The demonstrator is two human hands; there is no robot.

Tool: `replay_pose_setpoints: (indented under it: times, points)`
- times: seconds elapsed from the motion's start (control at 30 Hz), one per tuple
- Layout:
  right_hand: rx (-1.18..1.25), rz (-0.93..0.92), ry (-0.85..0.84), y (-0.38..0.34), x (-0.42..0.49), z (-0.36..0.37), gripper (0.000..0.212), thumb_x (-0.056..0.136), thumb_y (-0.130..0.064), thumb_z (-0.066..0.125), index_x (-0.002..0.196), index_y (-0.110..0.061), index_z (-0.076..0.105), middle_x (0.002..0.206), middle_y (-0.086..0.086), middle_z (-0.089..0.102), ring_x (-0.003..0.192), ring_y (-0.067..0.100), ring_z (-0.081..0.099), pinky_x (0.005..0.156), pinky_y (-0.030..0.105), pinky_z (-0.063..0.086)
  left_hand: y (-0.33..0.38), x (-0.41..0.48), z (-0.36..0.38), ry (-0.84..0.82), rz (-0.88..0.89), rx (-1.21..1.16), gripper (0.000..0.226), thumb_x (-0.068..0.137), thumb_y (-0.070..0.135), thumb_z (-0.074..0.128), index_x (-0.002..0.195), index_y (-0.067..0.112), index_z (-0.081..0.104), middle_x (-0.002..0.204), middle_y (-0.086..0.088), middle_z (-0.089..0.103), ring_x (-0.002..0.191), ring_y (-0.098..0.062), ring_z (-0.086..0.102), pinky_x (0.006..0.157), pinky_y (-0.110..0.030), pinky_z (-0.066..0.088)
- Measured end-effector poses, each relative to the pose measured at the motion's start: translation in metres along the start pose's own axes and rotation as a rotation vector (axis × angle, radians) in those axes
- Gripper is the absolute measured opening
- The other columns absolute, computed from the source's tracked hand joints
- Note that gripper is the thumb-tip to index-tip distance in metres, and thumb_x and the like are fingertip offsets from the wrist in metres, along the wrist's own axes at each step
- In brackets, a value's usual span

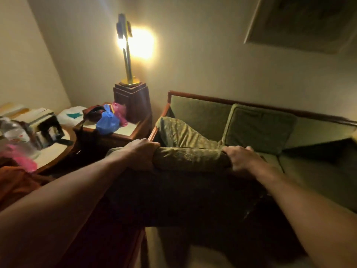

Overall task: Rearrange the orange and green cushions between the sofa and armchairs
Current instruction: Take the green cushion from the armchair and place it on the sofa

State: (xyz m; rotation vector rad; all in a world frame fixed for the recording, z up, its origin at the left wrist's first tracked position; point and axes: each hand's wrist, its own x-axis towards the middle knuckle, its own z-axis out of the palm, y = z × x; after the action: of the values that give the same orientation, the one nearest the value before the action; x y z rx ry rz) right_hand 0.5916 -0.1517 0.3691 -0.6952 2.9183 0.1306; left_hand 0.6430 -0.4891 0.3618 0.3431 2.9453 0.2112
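A green cushion (191, 158) hangs just in front of the green sofa (318, 167), its top corners gripped by the left hand (142, 151) and right hand (241, 159); it looks soft, light and saggy, so it is likely best held by both corners.

home living room, dim and warm-lit. green sofa (202, 111) with wood frame against wall, lit brass lamp (128, 55) on dark pedestal (133, 99) in corner, framed picture (303, 22) above, side table (123, 132) with plastic bags (108, 120), books (36, 115).
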Motion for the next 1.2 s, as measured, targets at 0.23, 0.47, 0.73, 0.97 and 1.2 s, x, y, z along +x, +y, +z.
replay_pose_setpoints:
  times: [0.23,0.47,0.73,0.97,1.2]
  points:
    - [0.048,0.144,0.065,0.17,-0.039,-0.012,0.052,0.073,-0.054,0.069,0.114,-0.029,0.049,0.117,-0.004,0.061,0.114,0.022,0.056,0.095,0.046,0.036,0.139,0.121,-0.017,0.043,0.164,0.051,0.045,0.067,0.051,0.078,0.102,0.033,0.057,0.095,0.01,0.065,0.085,-0.014,0.062,0.073,-0.031,0.049]
    - [0.063,0.311,0.093,0.324,-0.087,-0.005,0.063,0.07,-0.051,0.07,0.124,-0.029,0.046,0.121,-0.004,0.058,0.113,0.022,0.055,0.098,0.046,0.038,0.282,0.242,-0.027,0.095,0.326,0.125,0.063,0.056,0.071,0.073,0.102,0.031,0.055,0.094,0.008,0.067,0.086,-0.018,0.065,0.076,-0.036,0.054]
    - [0.149,0.467,0.12,0.475,-0.093,-0.008,0.07,0.067,-0.066,0.07,0.123,-0.03,0.047,0.125,-0.006,0.055,0.117,0.02,0.051,0.103,0.048,0.038,0.405,0.392,-0.041,0.033,0.466,0.104,0.072,0.047,0.073,0.08,0.097,0.029,0.054,0.094,0.009,0.063,0.088,-0.018,0.061,0.067,-0.03,0.039]
    - [0.12,0.586,0.046,0.604,-0.061,0.001,0.062,0.064,-0.07,0.07,0.11,-0.034,0.049,0.108,-0.011,0.058,0.102,0.014,0.055,0.094,0.043,0.045,0.491,0.561,-0.008,-0.066,0.622,0.017,0.075,0.047,0.069,0.085,0.1,0.024,0.055,0.105,0.002,0.066,0.095,-0.021,0.063,0.07,-0.026,0.04]
    - [0.083,0.742,0.035,0.728,-0.032,-0.001,0.059,0.066,-0.071,0.07,0.11,-0.036,0.048,0.106,-0.017,0.051,0.103,0.012,0.05,0.087,0.035,0.037,0.586,0.695,0.002,-0.123,0.718,-0.002,0.076,0.048,0.075,0.079,0.101,0.03,0.048,0.109,0.006,0.061,0.094,-0.018,0.059,0.08,-0.034,0.05]
